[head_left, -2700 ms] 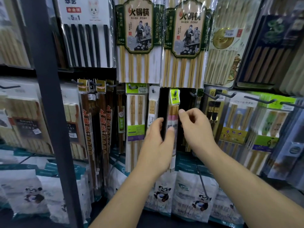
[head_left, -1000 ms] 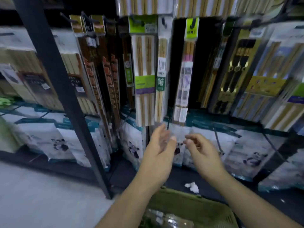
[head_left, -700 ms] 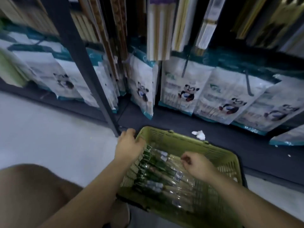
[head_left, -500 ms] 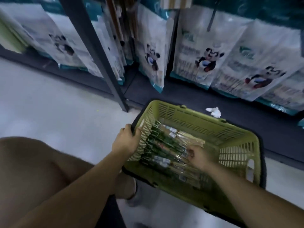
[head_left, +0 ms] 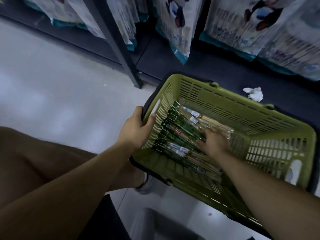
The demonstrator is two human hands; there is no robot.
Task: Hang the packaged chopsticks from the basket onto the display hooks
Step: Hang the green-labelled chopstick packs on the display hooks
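Pale floor fills the view where, a few seconds ago, I faced the hooks with both hands up at a hanging pack. That one is hung and let go. Since then I have crouched and looked down past the panda bags on the bottom shelf to the basket, whose far edge lies along the shelf's dark front edge. A scrap of paper lies on the shelf just beyond that edge.

My left hand came down first and keeps its grip on the rim at the basket's left end, fingers curled over the outside and thumb on the inner lattice, steadying it. My right hand has moved on from the near packs and now lies on top of the packs about mid-basket. Its fingers reach out over the clear wrap, but they are blurred, so I cannot tell whether they have pinched a pack yet or are only sorting.

The packs lie fanned on the basket's bottom, green headers toward the left end and sticks toward the right.

I judge that one hanging is finished and the next pick has begun. With several packs left, the job is far from over. I should lift one pack by its header, keeping its hole free for the hook.
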